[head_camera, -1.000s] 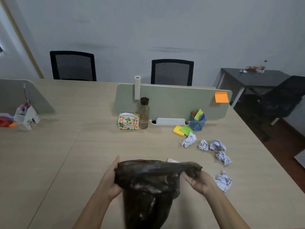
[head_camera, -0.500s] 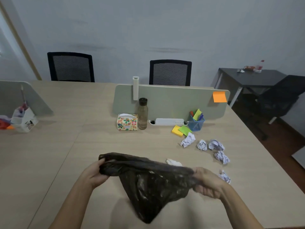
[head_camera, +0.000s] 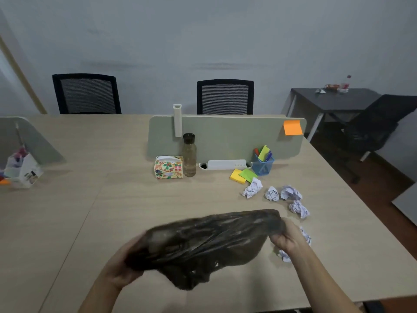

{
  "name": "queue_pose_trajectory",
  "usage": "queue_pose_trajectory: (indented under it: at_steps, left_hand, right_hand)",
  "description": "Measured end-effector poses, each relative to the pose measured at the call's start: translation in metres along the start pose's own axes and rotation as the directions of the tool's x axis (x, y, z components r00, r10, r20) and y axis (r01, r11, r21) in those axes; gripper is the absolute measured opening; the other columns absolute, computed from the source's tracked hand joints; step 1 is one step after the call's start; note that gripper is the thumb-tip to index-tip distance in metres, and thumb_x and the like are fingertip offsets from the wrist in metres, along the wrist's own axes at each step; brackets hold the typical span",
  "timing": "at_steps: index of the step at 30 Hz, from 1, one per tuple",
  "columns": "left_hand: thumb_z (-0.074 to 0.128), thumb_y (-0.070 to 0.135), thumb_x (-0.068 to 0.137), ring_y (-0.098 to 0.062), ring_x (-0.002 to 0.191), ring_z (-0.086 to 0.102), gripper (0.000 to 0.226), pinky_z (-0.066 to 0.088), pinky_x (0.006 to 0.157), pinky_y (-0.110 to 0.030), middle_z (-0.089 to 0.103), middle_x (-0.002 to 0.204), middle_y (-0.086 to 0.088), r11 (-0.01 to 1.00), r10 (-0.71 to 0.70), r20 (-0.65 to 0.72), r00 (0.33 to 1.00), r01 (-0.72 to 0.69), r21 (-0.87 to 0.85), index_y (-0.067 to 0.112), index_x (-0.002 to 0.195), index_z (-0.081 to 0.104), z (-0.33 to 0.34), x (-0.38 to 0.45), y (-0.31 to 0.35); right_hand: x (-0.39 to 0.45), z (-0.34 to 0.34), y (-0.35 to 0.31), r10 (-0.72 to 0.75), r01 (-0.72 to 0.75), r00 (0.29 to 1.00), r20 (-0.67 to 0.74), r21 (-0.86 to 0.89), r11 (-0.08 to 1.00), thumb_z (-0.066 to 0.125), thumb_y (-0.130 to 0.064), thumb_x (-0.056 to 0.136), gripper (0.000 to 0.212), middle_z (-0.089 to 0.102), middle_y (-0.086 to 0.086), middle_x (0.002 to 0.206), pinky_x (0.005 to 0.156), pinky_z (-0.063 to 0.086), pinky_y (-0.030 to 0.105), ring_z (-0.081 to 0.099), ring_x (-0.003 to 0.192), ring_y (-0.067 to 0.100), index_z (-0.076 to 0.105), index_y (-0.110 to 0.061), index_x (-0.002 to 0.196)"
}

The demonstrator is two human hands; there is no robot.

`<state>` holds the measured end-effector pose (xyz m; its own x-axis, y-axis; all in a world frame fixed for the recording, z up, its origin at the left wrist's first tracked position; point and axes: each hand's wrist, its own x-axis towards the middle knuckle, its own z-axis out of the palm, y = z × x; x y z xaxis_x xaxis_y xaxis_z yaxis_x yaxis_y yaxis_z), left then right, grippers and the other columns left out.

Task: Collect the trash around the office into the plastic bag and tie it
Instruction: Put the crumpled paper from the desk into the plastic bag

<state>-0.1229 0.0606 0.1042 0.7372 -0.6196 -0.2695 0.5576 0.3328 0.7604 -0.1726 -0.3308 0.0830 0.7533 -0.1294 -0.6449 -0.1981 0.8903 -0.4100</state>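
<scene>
The left hand [head_camera: 123, 266] is gripping the near-left edge of the dark plastic bag [head_camera: 203, 242] above the desk [head_camera: 67, 222]; the right hand [head_camera: 287, 237] is pinching its far-right edge. Crumpled papers [head_camera: 291, 193] are lying just right.

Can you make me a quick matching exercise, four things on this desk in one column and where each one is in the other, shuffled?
Things:
1. orange sticky note
2. water bottle
3. black plastic bag
4. blue pen cup

Places:
A. stretched between both hands
B. stuck on the divider panel
C. behind the yellow and green sticky pads
D. right beside the patterned tissue box

Pairs: 1-B, 2-D, 3-A, 4-C
</scene>
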Motion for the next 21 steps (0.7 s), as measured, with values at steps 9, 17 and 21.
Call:
queue_pose_trajectory:
  at_steps: [9,17,21]
  left_hand:
    - [0.051,0.041,0.098,-0.037,0.094,0.077,0.051,0.067,0.082,-0.049,0.078,0.105,-0.026,0.963,-0.084,-0.116,0.99,0.051,-0.266,0.0,0.105,0.08,0.033,0.055,-0.016]
    - [0.017,0.054,0.109,-0.031,0.153,0.032,0.071,0.018,0.13,-0.047,0.04,0.161,-0.02,0.954,0.141,0.188,0.972,-0.082,-0.289,0.004,0.155,0.038,0.052,0.08,-0.017]
    - [-0.002,0.076,0.094,-0.033,0.156,0.021,0.101,0.01,0.131,-0.05,0.03,0.165,-0.022,0.944,0.192,0.245,0.95,-0.11,-0.312,0.005,0.159,0.029,0.053,0.08,-0.014]
  right_hand:
    - [-0.023,0.025,0.029,-0.639,0.382,0.696,0.328,-0.922,-0.059,0.052,0.009,0.078,0.038,0.062,-0.009,0.098,0.076,0.046,0.017,0.058,0.092,0.008,0.062,-0.022,0.096]
    - [0.009,0.017,0.131,0.215,0.2,0.974,0.064,-0.688,-0.698,0.026,-0.033,0.1,0.05,0.005,0.017,0.161,0.116,0.008,0.058,0.002,0.145,0.047,0.02,-0.028,0.149]
    - [0.002,-0.027,0.104,0.186,0.277,0.961,0.206,-0.7,-0.658,0.039,-0.02,0.098,0.068,-0.004,0.018,0.161,0.119,0.005,0.05,-0.002,0.145,0.048,0.004,-0.056,0.143]
